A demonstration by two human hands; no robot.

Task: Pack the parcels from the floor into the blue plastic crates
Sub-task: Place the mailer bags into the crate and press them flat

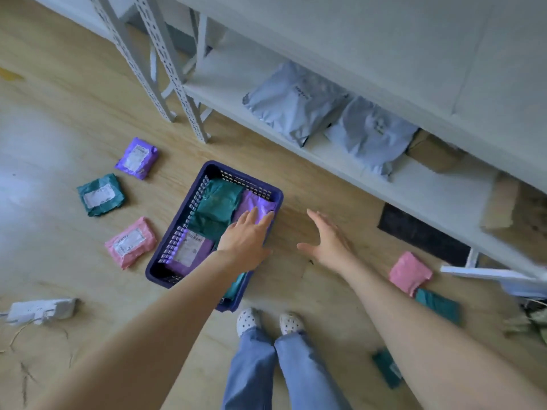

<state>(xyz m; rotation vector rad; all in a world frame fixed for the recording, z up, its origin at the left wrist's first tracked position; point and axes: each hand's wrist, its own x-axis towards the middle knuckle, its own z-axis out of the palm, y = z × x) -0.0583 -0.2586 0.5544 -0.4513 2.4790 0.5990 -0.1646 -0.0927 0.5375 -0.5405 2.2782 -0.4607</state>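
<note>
On the pale wood-grain floor (74, 84), a rectangular blue plastic crate (189, 196) with lattice walls holds crinkled plastic parcels: two purple and at least two green. The left hand (247, 236), fingers straight, reaches over the far purple parcel (254, 202) in the crate; whether it touches cannot be told. The right hand (327, 241), fingers spread and holding nothing, hovers over the floor just right of the crate.

Six flat, cushion-shaped parcels lie on the floor. Left of the crate are three with white labels: a purple packet (136, 157), a green packet (100, 195) and a pink packet (130, 242). To the right are one pink pouch (410, 273) and two green pouches (438, 304).

Two smooth grey mailing bags (296, 102) rest on the white metal shelf (429, 196).
</note>
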